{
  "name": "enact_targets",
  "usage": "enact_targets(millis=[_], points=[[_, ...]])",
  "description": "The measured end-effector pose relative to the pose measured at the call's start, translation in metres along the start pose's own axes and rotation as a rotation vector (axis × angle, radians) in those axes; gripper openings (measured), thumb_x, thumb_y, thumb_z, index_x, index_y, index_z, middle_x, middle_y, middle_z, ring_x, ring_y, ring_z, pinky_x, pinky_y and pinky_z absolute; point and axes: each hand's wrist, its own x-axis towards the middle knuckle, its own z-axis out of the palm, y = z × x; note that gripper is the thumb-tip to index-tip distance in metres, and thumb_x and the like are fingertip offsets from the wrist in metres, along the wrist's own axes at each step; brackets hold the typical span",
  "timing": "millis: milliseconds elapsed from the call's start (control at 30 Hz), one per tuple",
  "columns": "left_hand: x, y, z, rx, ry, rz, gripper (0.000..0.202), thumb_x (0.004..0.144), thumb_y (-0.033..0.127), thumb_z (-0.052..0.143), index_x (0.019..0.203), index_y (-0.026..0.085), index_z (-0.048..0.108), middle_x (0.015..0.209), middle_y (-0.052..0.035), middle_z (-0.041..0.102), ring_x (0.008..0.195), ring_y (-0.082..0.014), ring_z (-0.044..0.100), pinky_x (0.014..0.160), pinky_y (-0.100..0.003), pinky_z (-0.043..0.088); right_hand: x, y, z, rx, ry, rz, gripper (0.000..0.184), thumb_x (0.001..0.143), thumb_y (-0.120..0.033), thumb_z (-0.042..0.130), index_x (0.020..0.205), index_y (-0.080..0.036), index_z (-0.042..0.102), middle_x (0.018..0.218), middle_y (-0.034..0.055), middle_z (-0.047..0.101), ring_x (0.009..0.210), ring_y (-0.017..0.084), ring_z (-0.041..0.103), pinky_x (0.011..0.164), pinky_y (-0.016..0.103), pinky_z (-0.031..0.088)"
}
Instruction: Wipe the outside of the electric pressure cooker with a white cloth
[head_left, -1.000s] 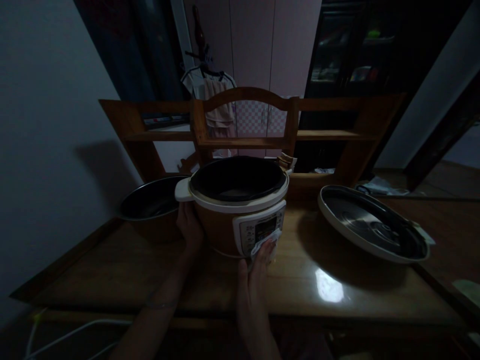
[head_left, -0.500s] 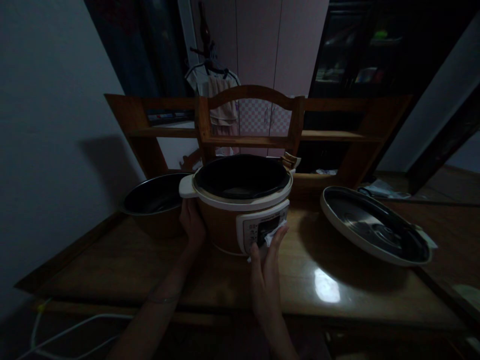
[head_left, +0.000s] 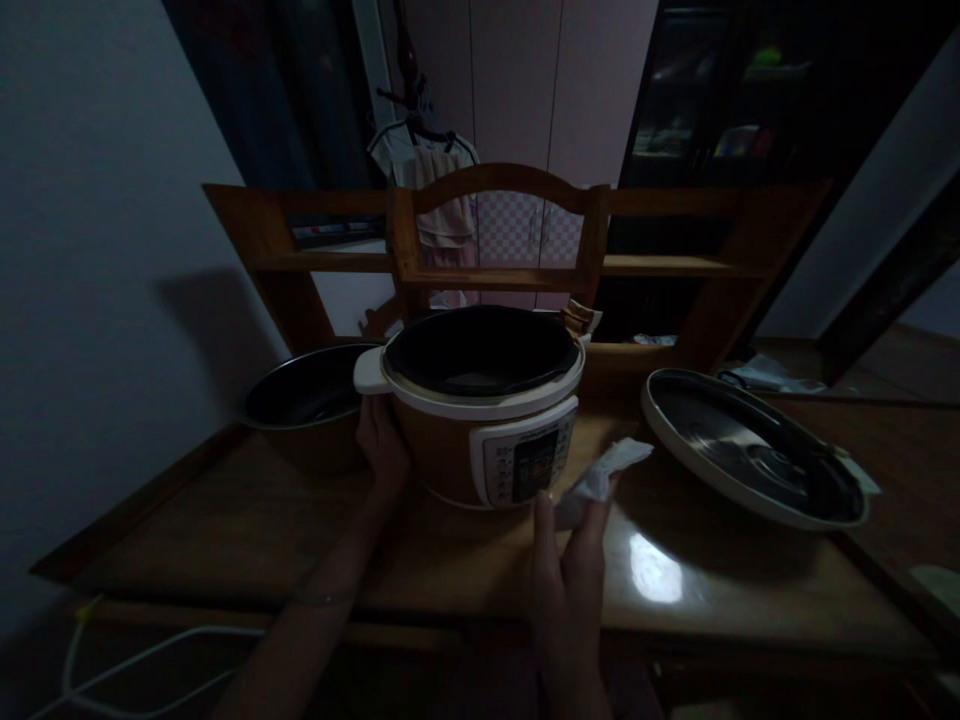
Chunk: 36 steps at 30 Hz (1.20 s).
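An orange and white electric cooker (head_left: 480,410) stands open on the wooden table (head_left: 465,560), its control panel (head_left: 525,465) facing me. My left hand (head_left: 381,440) presses against the cooker's left side, under its white handle. My right hand (head_left: 566,560) hovers in front of the cooker, a little right of the panel, pinching a crumpled white tissue (head_left: 600,475) between its fingers. The tissue is off the cooker.
A dark inner pot (head_left: 307,405) sits left of the cooker. The cooker's lid (head_left: 750,450) lies upside down on the right. A wooden shelf rack (head_left: 495,260) stands behind. A white cable (head_left: 135,665) hangs below the table's front edge.
My right hand with the tissue has come off the control panel and moved right and toward me. My left hand has stayed on the cooker's side.
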Motion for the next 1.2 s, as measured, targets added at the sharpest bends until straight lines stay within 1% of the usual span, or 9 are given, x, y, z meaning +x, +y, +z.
enact_targets(millis=[67, 167, 233, 367, 500, 700, 900, 1033, 1200], points=[[0.0, 0.001, 0.0, 0.0, -0.002, 0.0, 0.046, 0.105, 0.045, 0.038, 0.133, 0.019, 0.064, 0.133, -0.0116, 0.068, 0.119, -0.0239, 0.062, 0.103, -0.036, 0.046, 0.006, -0.001, 0.011, -0.021, -0.072, -0.068, 0.086, 0.102, -0.051, 0.046, 0.165, -0.02, -0.004, 0.173, 0.0095, 0.003, 0.16, 0.029, 0.011, 0.128, 0.055, 0.016], [0.0, 0.001, 0.0, -0.001, 0.005, 0.012, 0.046, 0.105, 0.044, 0.038, 0.133, 0.019, 0.064, 0.134, -0.0117, 0.067, 0.12, -0.0237, 0.062, 0.104, -0.036, 0.046, 0.006, 0.008, 0.03, -0.097, -0.173, -0.201, 0.077, 0.105, -0.04, 0.038, 0.164, -0.022, -0.009, 0.173, 0.0059, -0.009, 0.16, 0.028, -0.003, 0.128, 0.059, 0.012], [0.0, 0.0, 0.0, 0.006, 0.014, 0.012, 0.046, 0.105, 0.044, 0.037, 0.133, 0.018, 0.064, 0.133, -0.0123, 0.068, 0.12, -0.0237, 0.062, 0.105, -0.037, 0.045, 0.002, 0.015, 0.039, -0.177, -0.153, -0.297, 0.073, 0.106, -0.03, 0.032, 0.163, -0.022, -0.013, 0.172, 0.0046, -0.014, 0.16, 0.027, -0.008, 0.128, 0.06, 0.01], [0.0, -0.002, 0.001, 0.014, 0.03, 0.003, 0.047, 0.105, 0.043, 0.038, 0.132, 0.015, 0.065, 0.13, -0.0144, 0.069, 0.118, -0.0242, 0.063, 0.105, -0.038, 0.046, -0.002, 0.023, 0.044, -0.318, -0.113, -0.418, 0.073, 0.105, -0.019, 0.029, 0.162, -0.02, -0.016, 0.172, 0.0072, -0.015, 0.16, 0.029, -0.007, 0.127, 0.063, 0.016], [0.0, 0.0, 0.001, 0.004, 0.026, 0.011, 0.046, 0.105, 0.041, 0.039, 0.133, 0.015, 0.065, 0.134, -0.0145, 0.067, 0.121, -0.0241, 0.063, 0.106, -0.038, 0.046, 0.002, 0.028, 0.043, -0.38, -0.127, -0.51, 0.076, 0.104, -0.017, 0.033, 0.162, -0.019, -0.016, 0.172, 0.0096, -0.015, 0.159, 0.032, -0.007, 0.125, 0.066, 0.018], [0.0, 0.003, 0.001, 0.013, 0.029, 0.022, 0.045, 0.105, 0.041, 0.038, 0.127, 0.014, 0.067, 0.131, -0.0148, 0.069, 0.119, -0.025, 0.063, 0.106, -0.04, 0.046, 0.011, 0.037, 0.039, -0.419, -0.188, -0.646, 0.078, 0.103, -0.016, 0.037, 0.162, -0.014, -0.015, 0.172, 0.0124, -0.013, 0.159, 0.031, -0.009, 0.126, 0.065, 0.018], [0.001, -0.001, 0.001, 0.016, 0.044, 0.033, 0.044, 0.104, 0.043, 0.039, 0.119, 0.014, 0.068, 0.124, -0.0137, 0.07, 0.117, -0.0247, 0.064, 0.105, -0.04, 0.047, 0.021, 0.04, 0.026, -0.543, -0.305, -0.834, 0.079, 0.101, -0.016, 0.04, 0.163, -0.011, -0.009, 0.172, 0.0136, 0.004, 0.159, 0.031, -0.005, 0.126, 0.065, 0.022], [0.0, -0.005, 0.0, 0.003, 0.026, 0.024, 0.043, 0.105, 0.042, 0.039, 0.119, 0.014, 0.067, 0.122, -0.0137, 0.071, 0.117, -0.0248, 0.063, 0.105, -0.041, 0.047, 0.026, 0.041, 0.012, -0.643, -0.367, -0.945, 0.08, 0.098, -0.016, 0.043, 0.163, -0.006, -0.002, 0.171, 0.0152, 0.008, 0.16, 0.032, 0.001, 0.127, 0.063, 0.019], [0.0, -0.005, 0.0, 0.01, 0.043, 0.026, 0.041, 0.104, 0.039, 0.04, 0.116, 0.011, 0.068, 0.119, -0.0145, 0.071, 0.112, -0.0261, 0.065, 0.101, -0.041, 0.048, 0.033, 0.044, -0.004, -0.732, -0.488, -1.026, 0.077, 0.097, -0.015, 0.044, 0.163, -0.008, 0.005, 0.171, 0.0124, 0.014, 0.16, 0.028, 0.005, 0.129, 0.058, 0.017]])
